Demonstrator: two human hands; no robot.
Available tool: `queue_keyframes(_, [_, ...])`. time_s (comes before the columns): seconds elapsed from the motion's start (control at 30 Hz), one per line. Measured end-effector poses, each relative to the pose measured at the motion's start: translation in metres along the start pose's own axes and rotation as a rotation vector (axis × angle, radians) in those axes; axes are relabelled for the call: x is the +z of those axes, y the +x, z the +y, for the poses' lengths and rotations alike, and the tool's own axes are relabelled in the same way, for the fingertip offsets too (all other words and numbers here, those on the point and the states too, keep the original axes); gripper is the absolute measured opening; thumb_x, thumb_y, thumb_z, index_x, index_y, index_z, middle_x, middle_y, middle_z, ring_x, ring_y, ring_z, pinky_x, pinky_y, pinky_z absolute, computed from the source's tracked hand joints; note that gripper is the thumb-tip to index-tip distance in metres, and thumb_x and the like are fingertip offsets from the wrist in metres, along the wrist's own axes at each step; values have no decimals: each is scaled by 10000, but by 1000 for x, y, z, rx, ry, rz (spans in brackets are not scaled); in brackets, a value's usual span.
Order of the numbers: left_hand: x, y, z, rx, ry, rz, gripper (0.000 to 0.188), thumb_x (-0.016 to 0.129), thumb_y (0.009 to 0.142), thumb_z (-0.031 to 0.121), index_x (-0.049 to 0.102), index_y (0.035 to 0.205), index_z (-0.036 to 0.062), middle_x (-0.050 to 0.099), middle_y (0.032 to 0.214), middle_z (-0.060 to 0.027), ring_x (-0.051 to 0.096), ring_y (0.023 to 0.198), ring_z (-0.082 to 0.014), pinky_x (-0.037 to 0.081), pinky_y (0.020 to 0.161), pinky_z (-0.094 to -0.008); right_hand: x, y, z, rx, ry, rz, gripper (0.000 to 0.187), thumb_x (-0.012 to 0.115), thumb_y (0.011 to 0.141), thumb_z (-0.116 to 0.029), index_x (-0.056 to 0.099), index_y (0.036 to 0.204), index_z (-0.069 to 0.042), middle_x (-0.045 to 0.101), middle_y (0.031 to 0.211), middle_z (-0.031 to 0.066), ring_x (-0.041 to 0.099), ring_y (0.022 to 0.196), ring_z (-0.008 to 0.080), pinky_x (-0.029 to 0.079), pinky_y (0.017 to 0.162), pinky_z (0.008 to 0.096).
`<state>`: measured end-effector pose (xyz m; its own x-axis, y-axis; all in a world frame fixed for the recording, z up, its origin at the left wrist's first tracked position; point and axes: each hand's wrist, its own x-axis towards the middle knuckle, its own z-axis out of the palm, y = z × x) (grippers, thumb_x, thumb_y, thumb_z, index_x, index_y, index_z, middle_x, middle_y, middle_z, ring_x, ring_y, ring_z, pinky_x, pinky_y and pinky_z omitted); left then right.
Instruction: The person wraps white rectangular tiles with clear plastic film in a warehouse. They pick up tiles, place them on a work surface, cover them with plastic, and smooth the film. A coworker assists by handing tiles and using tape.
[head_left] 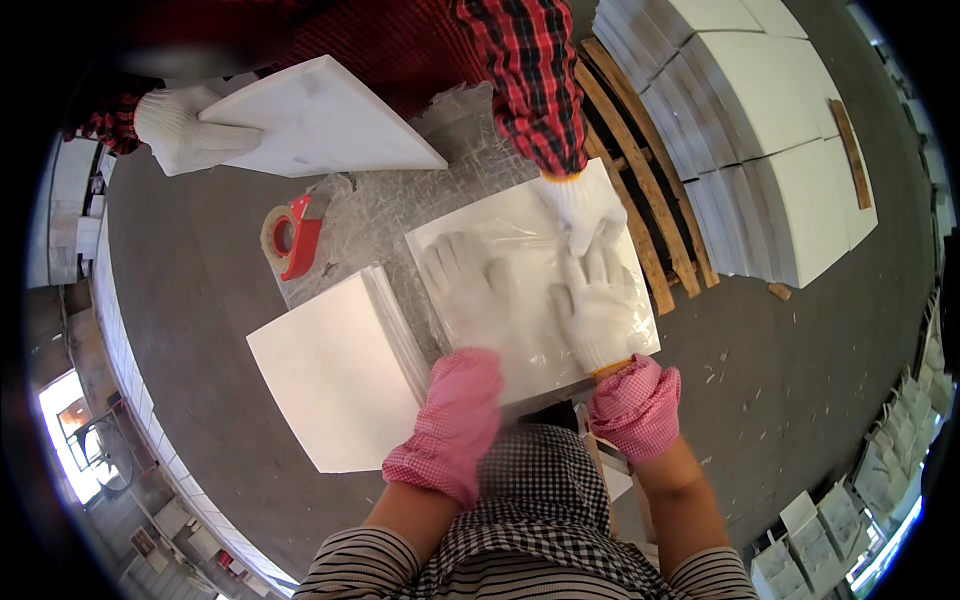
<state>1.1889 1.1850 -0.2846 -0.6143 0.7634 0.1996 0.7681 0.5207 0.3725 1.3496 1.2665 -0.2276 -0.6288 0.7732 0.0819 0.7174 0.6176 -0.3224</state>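
Note:
A white tile wrapped in a clear plastic bag lies on the worktable in front of me. My left hand, in a white glove, is inside the bag, flat against the tile with fingers spread. My right hand, also gloved, presses flat on top of the bag at its right side. Pink checked sleeve covers sit on both my forearms. Across the table a person in a red plaid shirt rests one gloved hand on the bag's far edge and holds another white tile with the other gloved hand.
A stack of white tiles lies at my left. A red tape dispenser sits beyond it on the plastic-covered table. Wooden pallet slats and large stacks of white tiles stand at the right on the grey floor.

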Motion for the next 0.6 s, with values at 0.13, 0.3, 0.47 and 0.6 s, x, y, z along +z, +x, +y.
queue_keyframes(0.13, [-1,2,5,10,108,-12,617,630,956,310,510,1436,-59,496,1456,-275,418,1381,-485,272,1231,-584,1,-10,29,211,-9,27,519,720,881,-218,596,1341,-12,595,1276,203,567,1156,382,482,941,498])
queue_keyframes(0.3, [-12,11,12,37,65,-53,631,673,919,272,497,1425,-60,488,1419,-275,425,1338,-475,297,1197,-591,15,-29,57,543,94,170,668,768,912,-331,554,1461,-16,708,1141,216,672,1017,410,535,888,487])
queue_keyframes(0.47, [-15,13,19,8,88,-83,608,696,898,271,521,1402,-20,501,1391,-253,438,1325,-453,306,1187,-586,12,-37,71,690,424,148,463,773,908,-270,703,1310,-51,739,1182,199,698,1107,368,537,971,417])
queue_keyframes(0.6, [-9,11,14,59,109,-57,632,697,902,304,521,1410,-29,498,1401,-271,440,1296,-461,317,1150,-591,17,-44,77,509,265,275,223,720,947,-249,751,1127,-120,730,993,135,691,946,347,541,846,462])
